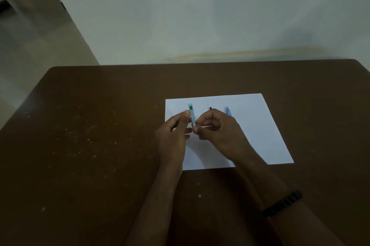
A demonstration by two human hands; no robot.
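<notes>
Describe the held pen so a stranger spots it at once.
On the brown table lies a white paper sheet. Over its left part the left hand and right hand pinch a clear pen. Only it has a green end; the black pen and blue pen lie farther right.

Dim, soft focus; hand shadows on paper; wide-angle edge distortion

A blue pen and a dark pen tip on white paper, brown table beneath.
</notes>
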